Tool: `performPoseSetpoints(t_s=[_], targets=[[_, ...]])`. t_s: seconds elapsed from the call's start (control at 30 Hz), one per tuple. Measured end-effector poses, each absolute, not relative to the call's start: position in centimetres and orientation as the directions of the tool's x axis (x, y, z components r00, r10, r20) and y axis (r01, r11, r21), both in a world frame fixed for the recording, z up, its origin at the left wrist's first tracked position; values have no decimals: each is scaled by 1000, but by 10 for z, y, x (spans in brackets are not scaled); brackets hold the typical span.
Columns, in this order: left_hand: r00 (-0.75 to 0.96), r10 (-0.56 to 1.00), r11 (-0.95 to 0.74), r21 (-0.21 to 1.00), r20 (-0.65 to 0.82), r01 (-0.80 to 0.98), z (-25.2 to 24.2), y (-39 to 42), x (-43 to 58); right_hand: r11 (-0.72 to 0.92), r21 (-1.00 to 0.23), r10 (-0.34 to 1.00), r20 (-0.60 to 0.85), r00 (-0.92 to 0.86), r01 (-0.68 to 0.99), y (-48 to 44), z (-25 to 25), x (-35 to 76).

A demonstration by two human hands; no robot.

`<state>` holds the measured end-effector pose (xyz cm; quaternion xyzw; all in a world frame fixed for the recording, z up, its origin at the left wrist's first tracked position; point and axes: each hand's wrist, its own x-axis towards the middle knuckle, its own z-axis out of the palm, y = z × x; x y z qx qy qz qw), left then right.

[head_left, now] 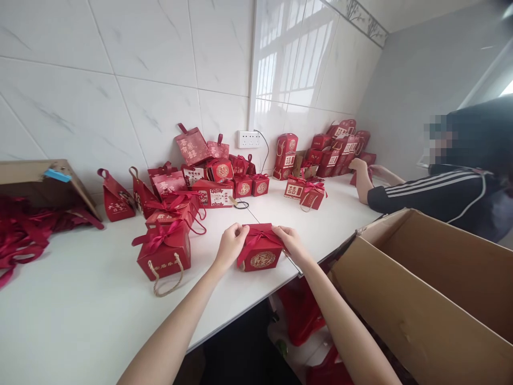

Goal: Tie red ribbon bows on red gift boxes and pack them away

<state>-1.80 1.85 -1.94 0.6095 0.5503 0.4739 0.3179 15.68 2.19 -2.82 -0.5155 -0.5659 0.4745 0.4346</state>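
A small red gift box point(261, 255) with a gold emblem and a red ribbon on its top stands near the front edge of the white table point(80, 315). My left hand point(230, 245) grips its left top edge with the fingers curled. My right hand point(292, 241) pinches the ribbon at its right top edge. To the left stands another red box point(164, 255) with a ribbon bow and a rope handle.
Many red gift boxes point(208, 176) are piled along the tiled wall, more at the far right point(340, 147). Red ribbons point(24, 235) spill from a carton at left. A large open cardboard box point(433, 289) sits at right. Another person point(441, 187) leans on the table.
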Motion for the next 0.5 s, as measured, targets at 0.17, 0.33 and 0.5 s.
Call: performPoseSetpoints(t_s=[0.17, 0.33, 0.5], targets=[[-102, 965, -197, 928, 240, 315, -28, 11, -15, -121, -985, 989, -109, -99, -120, 21, -38, 155], [-141, 958, -205, 938, 251, 279, -31, 10, -13, -140, -973, 988, -126, -87, -183, 21, -41, 154], [-152, 956, -208, 947, 250, 245, -33, 10, -11, -134, -965, 989, -118, -85, -225, 21, -44, 153]])
